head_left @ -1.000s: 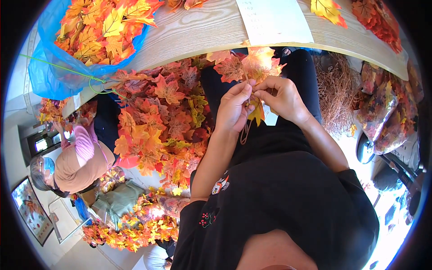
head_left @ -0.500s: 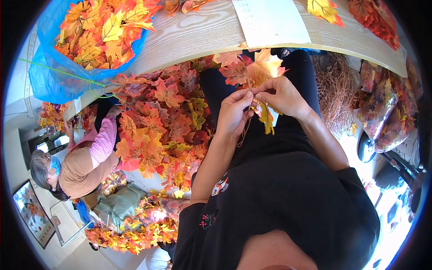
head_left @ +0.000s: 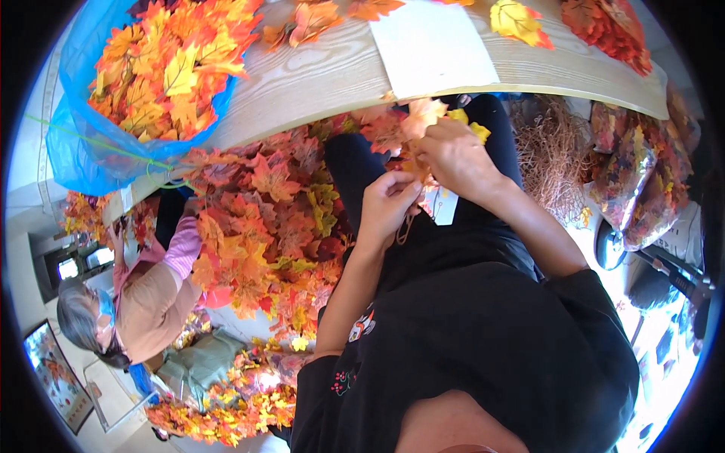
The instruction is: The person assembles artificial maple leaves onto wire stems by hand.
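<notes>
Over my lap, my left hand (head_left: 387, 205) pinches a thin brown vine cord, and a loop of the cord (head_left: 405, 228) hangs below its fingers. My right hand (head_left: 462, 162) is just to its right and slightly farther off, fingers closed on the same leafy vine; the exact grip is hidden behind the hand. Artificial maple leaves stick out past the hands: a dusty red one (head_left: 384, 133), a pale orange one (head_left: 424, 117) and a yellow one (head_left: 470, 125). Below the right hand a small white piece (head_left: 441, 207) shows against my dark clothes.
A wooden table (head_left: 302, 87) curves across the far side, bearing a paper sheet (head_left: 430, 49) and loose leaves. A blue bag (head_left: 83, 155) of leaves stands at left. Leaf garlands (head_left: 257, 219) hang beside my left arm; brown vines (head_left: 555, 151) at right. A masked person (head_left: 155, 306) works at left.
My right hand has turned over and moved slightly away from the left hand, covering more of the vine. The yellow leaf that hung below the hands now shows beyond the right hand.
</notes>
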Available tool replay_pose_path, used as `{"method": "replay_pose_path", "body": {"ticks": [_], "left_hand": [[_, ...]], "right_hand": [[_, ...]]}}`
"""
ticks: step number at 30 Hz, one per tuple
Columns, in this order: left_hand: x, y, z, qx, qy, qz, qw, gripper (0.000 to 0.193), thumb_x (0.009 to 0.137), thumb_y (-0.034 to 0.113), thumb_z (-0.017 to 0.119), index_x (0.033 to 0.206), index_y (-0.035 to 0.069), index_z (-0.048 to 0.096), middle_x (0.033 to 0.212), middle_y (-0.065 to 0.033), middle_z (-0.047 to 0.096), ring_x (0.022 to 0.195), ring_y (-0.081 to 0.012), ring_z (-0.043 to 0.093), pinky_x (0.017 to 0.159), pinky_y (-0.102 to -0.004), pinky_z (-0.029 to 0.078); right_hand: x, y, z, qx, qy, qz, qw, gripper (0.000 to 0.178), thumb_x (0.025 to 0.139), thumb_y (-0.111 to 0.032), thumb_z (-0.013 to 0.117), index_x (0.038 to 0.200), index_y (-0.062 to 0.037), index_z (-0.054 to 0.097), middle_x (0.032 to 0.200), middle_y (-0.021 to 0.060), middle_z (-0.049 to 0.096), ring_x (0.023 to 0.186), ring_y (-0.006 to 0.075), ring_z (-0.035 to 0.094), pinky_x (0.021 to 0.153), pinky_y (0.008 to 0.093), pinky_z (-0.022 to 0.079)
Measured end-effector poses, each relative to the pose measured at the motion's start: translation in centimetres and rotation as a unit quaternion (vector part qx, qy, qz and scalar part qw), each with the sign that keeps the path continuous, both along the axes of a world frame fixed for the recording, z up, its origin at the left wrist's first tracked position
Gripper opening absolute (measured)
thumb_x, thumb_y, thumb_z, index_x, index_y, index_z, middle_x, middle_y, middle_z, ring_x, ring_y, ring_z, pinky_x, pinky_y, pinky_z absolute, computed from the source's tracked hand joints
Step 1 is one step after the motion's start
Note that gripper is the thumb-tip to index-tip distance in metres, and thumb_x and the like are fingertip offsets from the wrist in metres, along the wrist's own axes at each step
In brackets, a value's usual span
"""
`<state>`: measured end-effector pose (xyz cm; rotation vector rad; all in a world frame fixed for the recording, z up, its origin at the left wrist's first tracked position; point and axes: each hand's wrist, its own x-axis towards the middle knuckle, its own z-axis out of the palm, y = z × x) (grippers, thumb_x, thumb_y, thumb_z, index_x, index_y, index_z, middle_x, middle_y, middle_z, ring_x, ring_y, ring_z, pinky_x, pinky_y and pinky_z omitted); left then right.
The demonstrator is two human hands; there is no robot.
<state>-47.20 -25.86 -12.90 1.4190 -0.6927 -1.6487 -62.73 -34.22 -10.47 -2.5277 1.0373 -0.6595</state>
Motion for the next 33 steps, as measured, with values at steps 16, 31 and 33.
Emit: {"method": "replay_pose_path", "body": {"ticks": [16,31,33], "left_hand": [[1.1,-1.2,-1.1,0.13,0.337,0.147,0.921,0.014,0.09,0.008,0.049,0.103,0.003,0.053,0.084,-0.0058,0.061,0.071,-0.0132,0.062,0.06,-0.0221,0.053],[-0.3,-1.7,0.1,0.104,0.244,0.154,0.952,0.014,0.088,0.012,0.054,0.101,0.008,0.057,0.097,-0.0042,0.064,0.078,-0.0076,0.06,0.059,-0.0198,0.046],[-0.1,-1.5,-0.1,0.105,0.248,0.143,0.952,0.015,0.088,0.013,0.054,0.102,0.008,0.057,0.096,-0.0033,0.064,0.078,-0.0071,0.06,0.057,-0.0192,0.045]], "right_hand": [[-6.2,-14.0,8.8,-0.194,-0.103,-0.283,0.934,0.012,0.071,-0.01,0.066,0.079,-0.0007,0.066,0.076,0.0139,0.064,0.079,0.0314,0.058,0.071,0.0379,0.046],[-0.6,2.5,3.0,-0.077,0.117,0.065,0.988,0.002,0.062,-0.009,0.06,0.063,-0.0074,0.059,0.067,0.0039,0.051,0.075,0.0198,0.051,0.07,0.0322,0.039],[-0.4,1.9,1.5,-0.082,0.119,0.005,0.989,0.003,0.064,-0.009,0.062,0.065,-0.0067,0.061,0.067,0.0045,0.053,0.075,0.02,0.052,0.07,0.0325,0.039]]}}
